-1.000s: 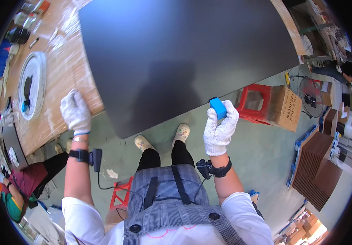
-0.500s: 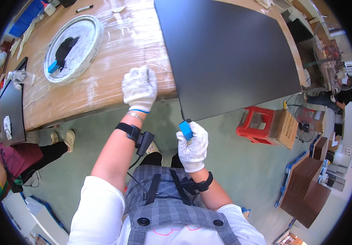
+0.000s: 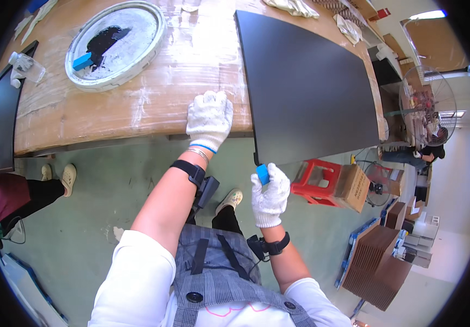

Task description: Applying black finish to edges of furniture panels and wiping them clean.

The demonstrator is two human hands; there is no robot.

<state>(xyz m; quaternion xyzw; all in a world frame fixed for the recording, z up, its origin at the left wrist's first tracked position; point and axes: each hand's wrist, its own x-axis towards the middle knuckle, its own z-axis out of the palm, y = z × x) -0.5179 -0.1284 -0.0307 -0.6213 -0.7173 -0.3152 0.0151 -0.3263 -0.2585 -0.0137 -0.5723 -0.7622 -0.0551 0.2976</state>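
- A workroom with a green floor (image 3: 142, 174); brown sheets (image 3: 371, 256) stand stacked at the right.
- The brown tabletop (image 3: 98, 117) is covered in clear, wrinkled film.
- A flat black panel (image 3: 311, 87) lies towards the tabletop's right edge, its near end jutting out past the near edge.
- The right hand (image 3: 270, 196), in a white knit glove, has its grip closed, pinching a blue block (image 3: 263, 174) between thumb and fingers. The block is just by the panel's near left corner, off the tabletop's near edge; whether the two touch, I cannot tell.
- The left hand (image 3: 209, 117), gloved likewise, is at the tabletop's near edge, left of the panel. Its fingers are curled under, so I cannot tell how tight its grip is or whether it holds anything.
- Left of the panel, a round white lid (image 3: 156, 41) lies on the tabletop, with a black smear (image 3: 104, 43) and a second blue block (image 3: 82, 61) on it.
- A clear bottle (image 3: 33, 70) lies towards the tabletop's left edge.
- Beyond the near edge, to the right, a red stool (image 3: 314, 185) stands beside a cardboard carton (image 3: 353, 188).
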